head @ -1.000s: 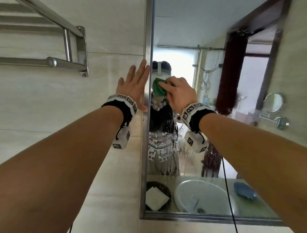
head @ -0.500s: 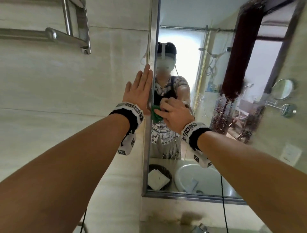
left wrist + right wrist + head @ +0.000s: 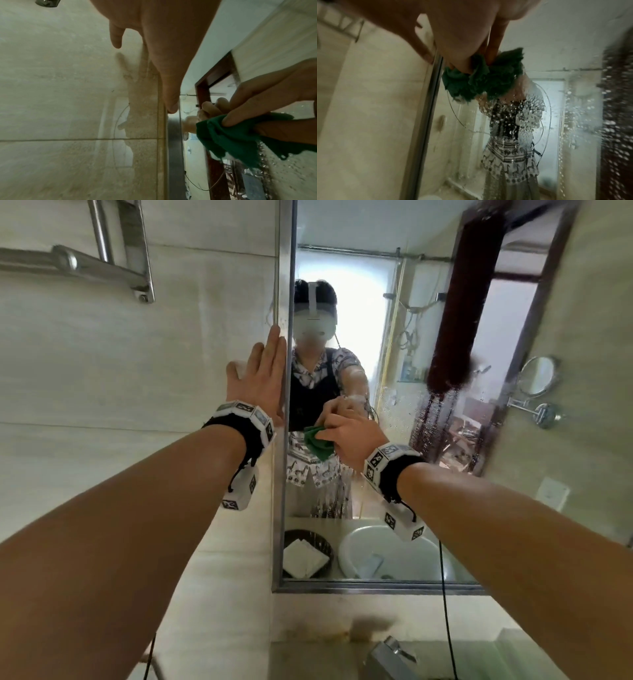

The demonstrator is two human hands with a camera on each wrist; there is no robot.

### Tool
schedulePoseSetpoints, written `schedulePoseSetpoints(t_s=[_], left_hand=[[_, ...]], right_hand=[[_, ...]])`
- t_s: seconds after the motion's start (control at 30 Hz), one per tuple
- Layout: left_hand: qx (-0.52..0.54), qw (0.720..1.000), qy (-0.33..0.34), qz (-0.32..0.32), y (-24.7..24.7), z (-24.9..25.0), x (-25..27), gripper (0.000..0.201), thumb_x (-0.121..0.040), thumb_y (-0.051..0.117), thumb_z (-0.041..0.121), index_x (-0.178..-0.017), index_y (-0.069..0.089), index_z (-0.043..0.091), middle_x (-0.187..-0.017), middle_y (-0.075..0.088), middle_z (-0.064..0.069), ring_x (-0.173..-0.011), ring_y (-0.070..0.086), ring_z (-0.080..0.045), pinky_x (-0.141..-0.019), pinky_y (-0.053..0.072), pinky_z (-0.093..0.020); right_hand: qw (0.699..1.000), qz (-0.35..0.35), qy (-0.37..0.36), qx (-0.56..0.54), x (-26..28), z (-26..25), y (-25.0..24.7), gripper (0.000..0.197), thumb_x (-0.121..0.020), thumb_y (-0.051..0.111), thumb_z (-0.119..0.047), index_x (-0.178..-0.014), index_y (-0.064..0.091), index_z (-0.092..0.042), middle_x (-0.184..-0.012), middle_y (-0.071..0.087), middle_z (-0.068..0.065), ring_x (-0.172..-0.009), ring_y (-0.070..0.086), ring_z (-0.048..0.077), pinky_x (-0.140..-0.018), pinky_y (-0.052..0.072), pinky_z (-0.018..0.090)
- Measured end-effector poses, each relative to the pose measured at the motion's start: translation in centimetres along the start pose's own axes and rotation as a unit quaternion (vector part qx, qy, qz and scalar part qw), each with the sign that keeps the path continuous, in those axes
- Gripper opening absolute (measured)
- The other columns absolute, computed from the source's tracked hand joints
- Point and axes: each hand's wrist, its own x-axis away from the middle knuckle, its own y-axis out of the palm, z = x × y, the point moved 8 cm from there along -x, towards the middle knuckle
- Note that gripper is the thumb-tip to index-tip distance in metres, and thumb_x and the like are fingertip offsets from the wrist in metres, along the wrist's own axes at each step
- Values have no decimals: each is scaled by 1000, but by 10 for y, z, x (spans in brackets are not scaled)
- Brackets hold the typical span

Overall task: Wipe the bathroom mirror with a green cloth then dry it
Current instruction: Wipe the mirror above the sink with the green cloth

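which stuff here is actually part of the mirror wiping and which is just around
In use:
green cloth, bunched in the right hand
mirror, wet with droplets
left hand, flat on the wall tile

Just around:
towel rail
tap

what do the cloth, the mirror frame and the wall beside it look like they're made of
Cloth: looks like soft green microfibre or terry; matte, bunched in folds with a fuzzy edge, gripped by the right hand.
Mirror frame: seemingly brushed steel or aluminium; a grey strip with a dull sheen.
Wall: probably glazed ceramic or stone tile; beige, faintly veined, with grout lines and a soft gloss. The left hand presses flat on it.
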Motion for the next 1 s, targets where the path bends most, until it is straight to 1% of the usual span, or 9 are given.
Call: schedulePoseSetpoints(t_s=[0.1, 0.23, 0.37, 0.43, 0.53, 0.67, 0.73, 0.83, 1.0], left_hand=[[-2, 1000, -9, 1, -14, 5, 5, 115, -79, 76, 35, -155, -8, 12, -161, -22, -4, -148, 8, -31, -107, 31, -62], [-22, 1000, 7, 3, -38, 27, 9, 104, -74, 79, 39, -152, 15, 13, -159, 9, -8, -142, 20, -33, -100, 39, -57], [4, 999, 43, -21, -70, 72, 8, 75, -81, 74, 37, -143, 37, 15, -140, 44, -6, -126, 45, -31, -92, 47, -49], [3, 998, 62, -33, -89, 100, 7, 51, -83, 71, 35, -128, 56, 17, -123, 55, -5, -111, 55, -29, -86, 50, -45], [-5, 997, 58, -51, -109, 145, 8, 32, -83, 66, 26, -112, 65, 14, -111, 59, -4, -97, 60, -27, -81, 53, -42], [-10, 996, 49, -72, -116, 218, 9, 34, -79, 54, 17, -111, 65, 14, -81, 56, 0, -74, 58, -26, -72, 55, -45], [-12, 995, 58, -76, -133, 260, 24, 37, -83, 54, 19, -119, 63, 15, -82, 53, -1, -83, 59, -29, -74, 53, -43], [-10, 992, 99, -83, -154, 330, 42, 30, -87, 58, 13, -116, 64, 8, -98, 64, -9, -97, 62, -32, -70, 47, -37], [18, 989, 136, -49, -179, 423, 56, 15, -89, 52, 11, -95, 66, 8, -84, 62, -7, -80, 61, -29, -64, 40, -34]], right_hand=[[998, -21, 50, -25, 21, 13, -28, 38, -86, 57, -8, -115, 70, -28, -116, 58, -1, -110, 50, 23, -84, 46, 31], [993, -55, 103, -3, 55, 36, -58, 41, -91, 49, -11, -123, 64, -33, -113, 56, -3, -105, 53, 25, -78, 54, 40], [987, -56, 149, -17, 88, 62, -91, 40, -92, 50, -12, -123, 64, -32, -118, 58, -4, -107, 53, 23, -84, 51, 37], [986, -54, 157, -12, 109, 75, -107, 39, -92, 51, -12, -122, 65, -33, -115, 58, -4, -106, 53, 24, -81, 51, 36], [983, -56, 177, -12, 148, 100, -134, 37, -90, 52, -12, -119, 66, -30, -112, 57, -4, -105, 54, 25, -81, 51, 37], [976, -48, 212, -9, 217, 147, -170, 42, -88, 54, -12, -125, 63, -29, -117, 58, -4, -107, 55, 24, -88, 51, 38], [972, -58, 227, -9, 255, 171, -182, 42, -88, 53, -11, -125, 64, -28, -116, 58, -2, -108, 55, 25, -86, 51, 36], [967, -67, 247, -2, 311, 207, -202, 44, -87, 52, -12, -126, 63, -29, -112, 57, -3, -107, 55, 23, -88, 51, 39], [960, -66, 273, 7, 394, 260, -229, 41, -89, 52, -11, -124, 63, -28, -105, 54, -5, -106, 53, 23, -88, 48, 36]])
